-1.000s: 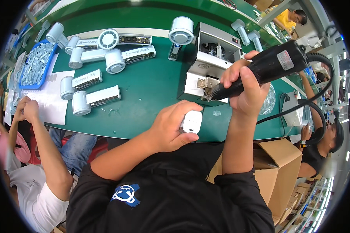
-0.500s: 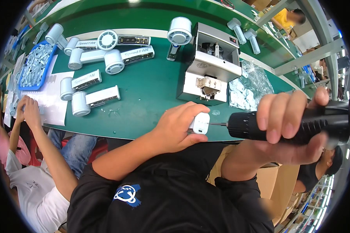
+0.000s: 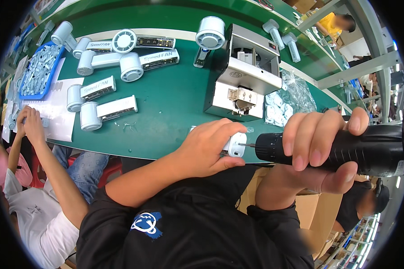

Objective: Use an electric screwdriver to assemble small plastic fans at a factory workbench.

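Observation:
My left hand (image 3: 204, 145) is closed around a pale-blue handheld fan (image 3: 236, 144), its end face turned to the right; a small part shows past my knuckles, and the rest is hidden under my palm. In my right hand (image 3: 318, 145) is a black electric screwdriver (image 3: 376, 142), held level with fingers wrapped over the body and thumb below. Its thin bit points left and meets the fan's end face at a small hole. How deep the tip sits is hidden.
Several part-built fans (image 3: 155, 59) lie on the green table (image 3: 166, 103), left of a metal screw-feeding machine (image 3: 244, 74). A bag of white parts (image 3: 278, 110) is beside it. At far left, a blue tray (image 3: 40, 74) holds small parts; a co-worker's hands (image 3: 30, 123) work below it.
The screwdriver has moved left and the fan's end slightly right, so less of the bit shows between them. The view has shifted a little. Both hands keep their hold.

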Demonstrator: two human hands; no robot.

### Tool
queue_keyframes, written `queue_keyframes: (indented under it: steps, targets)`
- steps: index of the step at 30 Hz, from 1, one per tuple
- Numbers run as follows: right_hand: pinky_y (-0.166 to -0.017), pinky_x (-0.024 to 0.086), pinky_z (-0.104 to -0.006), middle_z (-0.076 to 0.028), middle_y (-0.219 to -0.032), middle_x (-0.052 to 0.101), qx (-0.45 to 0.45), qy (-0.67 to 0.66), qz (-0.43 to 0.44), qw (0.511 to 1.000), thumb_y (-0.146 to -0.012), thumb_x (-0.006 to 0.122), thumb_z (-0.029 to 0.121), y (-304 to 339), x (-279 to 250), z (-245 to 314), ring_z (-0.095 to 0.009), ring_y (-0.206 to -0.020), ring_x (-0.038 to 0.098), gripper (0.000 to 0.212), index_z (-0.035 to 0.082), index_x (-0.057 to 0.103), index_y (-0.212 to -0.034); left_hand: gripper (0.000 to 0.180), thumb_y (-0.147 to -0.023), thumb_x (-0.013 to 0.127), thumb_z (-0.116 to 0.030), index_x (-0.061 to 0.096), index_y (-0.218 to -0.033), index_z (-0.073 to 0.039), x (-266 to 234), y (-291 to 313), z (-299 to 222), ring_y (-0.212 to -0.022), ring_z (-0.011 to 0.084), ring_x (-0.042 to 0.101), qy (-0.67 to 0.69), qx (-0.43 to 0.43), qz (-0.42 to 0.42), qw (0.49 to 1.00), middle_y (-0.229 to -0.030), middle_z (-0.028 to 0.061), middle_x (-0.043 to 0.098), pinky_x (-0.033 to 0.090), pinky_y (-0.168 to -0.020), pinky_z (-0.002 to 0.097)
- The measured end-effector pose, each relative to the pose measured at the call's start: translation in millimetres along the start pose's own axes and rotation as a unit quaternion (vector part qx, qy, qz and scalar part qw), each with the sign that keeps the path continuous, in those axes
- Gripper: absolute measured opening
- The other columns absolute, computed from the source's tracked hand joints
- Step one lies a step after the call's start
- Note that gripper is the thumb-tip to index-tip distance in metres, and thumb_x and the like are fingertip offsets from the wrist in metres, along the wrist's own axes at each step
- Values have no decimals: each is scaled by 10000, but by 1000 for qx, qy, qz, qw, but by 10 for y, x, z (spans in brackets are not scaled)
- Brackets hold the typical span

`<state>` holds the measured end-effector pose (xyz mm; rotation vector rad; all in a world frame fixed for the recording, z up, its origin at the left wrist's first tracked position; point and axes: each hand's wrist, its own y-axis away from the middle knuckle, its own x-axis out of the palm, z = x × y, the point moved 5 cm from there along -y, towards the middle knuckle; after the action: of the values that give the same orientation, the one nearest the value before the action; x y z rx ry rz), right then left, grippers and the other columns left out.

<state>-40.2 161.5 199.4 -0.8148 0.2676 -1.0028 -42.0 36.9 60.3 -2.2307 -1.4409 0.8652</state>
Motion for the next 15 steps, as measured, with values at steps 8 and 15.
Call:
queue_keyframes:
  steps: [8,15]
  targets:
    - [-583,453,-346,-82,-702,519,-33,18,-117,992,-882,545,291,2,-418,-101,-191,-546,525,469,35,387,-1242,565,-761,706,-413,501,-1146,-53,-19,16,35,-825,359,576,17,-5,-5,1000,-969,140,579,470,-692,400]
    - [-496,475,-319,-105,-627,523,42,63,-225,971,-800,594,55,98,-682,-724,-186,-492,521,355,-33,426,-1101,568,-792,676,-449,497,-1142,-40,-83,59,61,-806,351,583,47,-8,-25,999,-941,141,584,473,-676,384]
